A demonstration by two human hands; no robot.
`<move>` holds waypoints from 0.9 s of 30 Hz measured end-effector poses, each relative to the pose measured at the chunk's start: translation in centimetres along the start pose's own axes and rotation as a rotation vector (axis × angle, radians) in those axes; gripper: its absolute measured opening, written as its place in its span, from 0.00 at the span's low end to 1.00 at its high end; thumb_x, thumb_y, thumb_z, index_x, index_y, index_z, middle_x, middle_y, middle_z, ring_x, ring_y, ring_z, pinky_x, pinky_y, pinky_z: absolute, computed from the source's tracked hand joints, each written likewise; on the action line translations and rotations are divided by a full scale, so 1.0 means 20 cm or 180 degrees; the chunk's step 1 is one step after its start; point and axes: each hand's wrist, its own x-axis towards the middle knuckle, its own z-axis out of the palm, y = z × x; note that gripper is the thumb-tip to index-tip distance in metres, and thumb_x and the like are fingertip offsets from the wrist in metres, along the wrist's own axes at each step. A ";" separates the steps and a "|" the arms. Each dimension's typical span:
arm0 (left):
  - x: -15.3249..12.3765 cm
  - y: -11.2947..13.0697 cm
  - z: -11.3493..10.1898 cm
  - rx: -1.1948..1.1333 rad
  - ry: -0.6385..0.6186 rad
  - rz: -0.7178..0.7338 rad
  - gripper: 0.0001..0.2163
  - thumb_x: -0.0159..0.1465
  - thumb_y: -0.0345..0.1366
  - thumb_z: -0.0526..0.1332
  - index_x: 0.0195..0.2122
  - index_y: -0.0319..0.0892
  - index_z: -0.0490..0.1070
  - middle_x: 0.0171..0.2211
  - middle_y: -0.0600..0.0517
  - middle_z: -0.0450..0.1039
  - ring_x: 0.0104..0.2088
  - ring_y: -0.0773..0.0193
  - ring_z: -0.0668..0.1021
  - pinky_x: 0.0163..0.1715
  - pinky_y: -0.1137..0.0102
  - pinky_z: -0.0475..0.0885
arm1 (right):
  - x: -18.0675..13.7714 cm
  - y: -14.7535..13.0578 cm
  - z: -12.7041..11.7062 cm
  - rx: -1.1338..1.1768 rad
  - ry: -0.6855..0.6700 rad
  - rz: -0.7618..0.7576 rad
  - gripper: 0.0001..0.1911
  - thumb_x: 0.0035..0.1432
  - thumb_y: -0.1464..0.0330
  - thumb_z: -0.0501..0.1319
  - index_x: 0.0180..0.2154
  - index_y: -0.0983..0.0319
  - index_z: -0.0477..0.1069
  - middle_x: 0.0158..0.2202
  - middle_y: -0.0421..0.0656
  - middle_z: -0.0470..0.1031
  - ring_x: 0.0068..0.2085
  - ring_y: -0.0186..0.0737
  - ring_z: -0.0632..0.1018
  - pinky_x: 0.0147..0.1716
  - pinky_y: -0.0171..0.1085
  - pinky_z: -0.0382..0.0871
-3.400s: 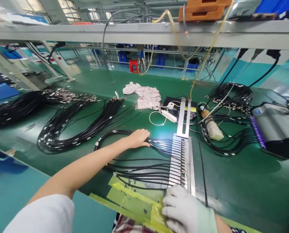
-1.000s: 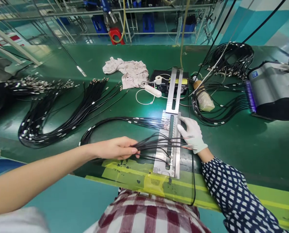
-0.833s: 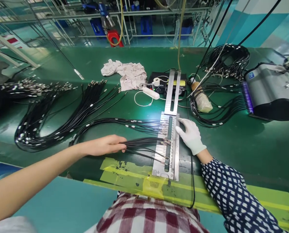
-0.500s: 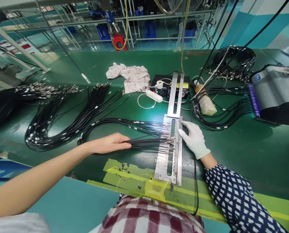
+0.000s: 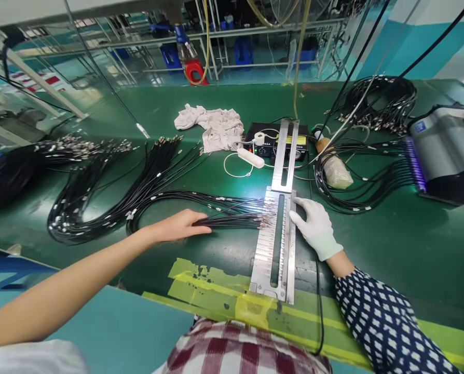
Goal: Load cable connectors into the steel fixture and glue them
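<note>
My bare left hand (image 5: 182, 225) is closed around a bundle of thin black cables (image 5: 232, 222). Their metal-tipped ends lie over the left part of a slotted metal fixture (image 5: 263, 254), left of its long opening. More black cables run just beyond the bundle to the same fixture, under a bright light. In a white glove, my right hand (image 5: 313, 226) touches the fixture's right edge, thumb and forefinger apart and the other fingers partly hidden. A second slotted metal plate (image 5: 278, 163) extends from the fixture's far end, over a black control box (image 5: 260, 136).
Heaps of black cables (image 5: 76, 213) lie to the left. Behind are a crumpled cloth (image 5: 222, 127) and a white cable-mounted piece (image 5: 251, 158). On the right stand a wrapped bottle-like object (image 5: 337, 171), coiled cables (image 5: 376, 104) and a grey machine (image 5: 448, 145) with purple light.
The cable ends in my left hand's bundle have shifted left, off the fixture's opening, and the near slots are now bare. My right hand stays at the fixture's edge. The view has shifted slightly.
</note>
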 end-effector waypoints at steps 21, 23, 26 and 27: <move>0.00 0.33 -0.11 0.2308 0.0700 0.0920 0.05 0.63 0.25 0.60 0.38 0.40 0.71 0.39 0.45 0.75 0.39 0.55 0.77 0.37 0.64 0.65 | 0.01 -0.11 -0.22 0.2029 0.0358 0.0325 0.28 0.60 0.47 0.63 0.55 0.57 0.69 0.58 0.52 0.71 0.57 0.54 0.74 0.60 0.54 0.67; -0.06 0.45 -0.12 0.2579 0.0987 0.1361 0.04 0.66 0.27 0.58 0.39 0.40 0.70 0.38 0.45 0.75 0.38 0.56 0.76 0.35 0.63 0.65 | 0.03 -0.18 -0.32 0.3001 -0.0371 0.0653 0.30 0.60 0.44 0.61 0.55 0.57 0.69 0.58 0.53 0.72 0.57 0.55 0.75 0.59 0.55 0.68; -0.07 0.68 -0.06 0.2740 0.1314 0.2225 0.05 0.69 0.28 0.55 0.38 0.41 0.71 0.37 0.46 0.75 0.36 0.58 0.75 0.35 0.62 0.66 | -0.01 -0.33 -0.38 0.4181 -0.2297 0.1256 0.39 0.61 0.36 0.50 0.55 0.60 0.70 0.55 0.57 0.74 0.55 0.57 0.76 0.54 0.54 0.73; -0.05 0.74 -0.03 0.2715 0.1408 0.2496 0.06 0.70 0.29 0.54 0.40 0.40 0.71 0.38 0.45 0.75 0.38 0.58 0.75 0.39 0.62 0.67 | -0.06 -0.37 -0.38 0.4429 -0.2918 0.1497 0.44 0.59 0.33 0.46 0.54 0.63 0.70 0.52 0.58 0.75 0.54 0.56 0.77 0.51 0.53 0.74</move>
